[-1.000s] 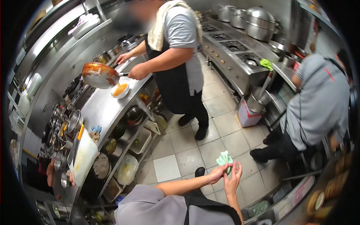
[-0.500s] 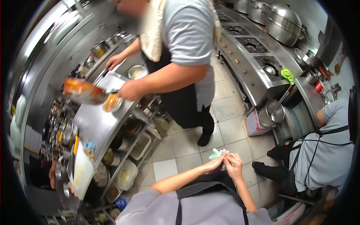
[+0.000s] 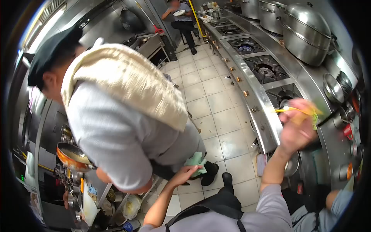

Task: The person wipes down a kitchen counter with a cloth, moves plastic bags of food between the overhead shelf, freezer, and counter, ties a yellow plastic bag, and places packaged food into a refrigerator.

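My left hand [image 3: 186,174] is closed on a crumpled light green cloth [image 3: 196,164], low in front of me beside a co-worker's apron. My right hand [image 3: 296,123] is raised over the near end of the stove and smeared by motion. A thin yellow band [image 3: 284,110] stretches across its fingers; what exactly it is cannot be made out. Just behind that hand shows a bright lime-green wrap [image 3: 315,120], near a dark handle.
A co-worker [image 3: 127,127] with a towel on the shoulder stands close at left, near a frying pan [image 3: 73,158]. Stove burners [image 3: 266,69] and large pots [image 3: 307,34] line the right. Another person [image 3: 324,212] is at lower right; a seated person [image 3: 183,19] is far back.
My hands have parted: the right swung up and right to the stove, the left stays low with the cloth. The co-worker leans nearer, and the pan has moved down.
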`<state>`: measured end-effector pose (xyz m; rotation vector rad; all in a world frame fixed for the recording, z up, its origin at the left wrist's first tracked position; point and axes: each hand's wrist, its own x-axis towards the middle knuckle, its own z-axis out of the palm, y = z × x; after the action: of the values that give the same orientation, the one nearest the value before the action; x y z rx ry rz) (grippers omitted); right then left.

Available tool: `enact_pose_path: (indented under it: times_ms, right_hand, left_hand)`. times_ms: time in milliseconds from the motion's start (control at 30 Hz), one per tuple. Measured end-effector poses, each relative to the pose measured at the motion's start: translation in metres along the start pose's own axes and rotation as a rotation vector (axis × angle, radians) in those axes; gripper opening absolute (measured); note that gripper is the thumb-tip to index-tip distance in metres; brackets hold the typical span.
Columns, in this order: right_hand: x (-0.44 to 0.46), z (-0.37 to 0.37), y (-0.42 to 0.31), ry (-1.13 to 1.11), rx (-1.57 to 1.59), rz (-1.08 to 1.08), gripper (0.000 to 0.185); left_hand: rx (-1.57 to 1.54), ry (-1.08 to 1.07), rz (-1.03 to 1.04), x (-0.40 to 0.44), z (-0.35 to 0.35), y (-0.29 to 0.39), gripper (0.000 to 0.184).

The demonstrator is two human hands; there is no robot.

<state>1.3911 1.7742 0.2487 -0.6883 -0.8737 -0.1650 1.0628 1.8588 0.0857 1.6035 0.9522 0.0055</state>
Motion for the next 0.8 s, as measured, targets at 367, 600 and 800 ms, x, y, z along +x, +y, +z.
enact_pose_path:
  times_ms: [367,600,800]
  right_hand:
    - [0.080,0.155,0.226,0.323,0.448,0.069,0.010]
    - [-0.204,0.184,0.432,-0.634,-0.144,0.652,0.024]
    - [-0.448,-0.050,0.318,-1.989,-0.900,1.261,0.027]
  left_hand:
    - [-0.218,-0.085,-0.386,0.000,-0.040,0.017,0.050]
    - [0.146,0.406,-0.313,-0.072,-0.025,-0.063,0.049]
    - [0.215,0.615,-0.370,-0.130,0.001,-0.109,0.042]
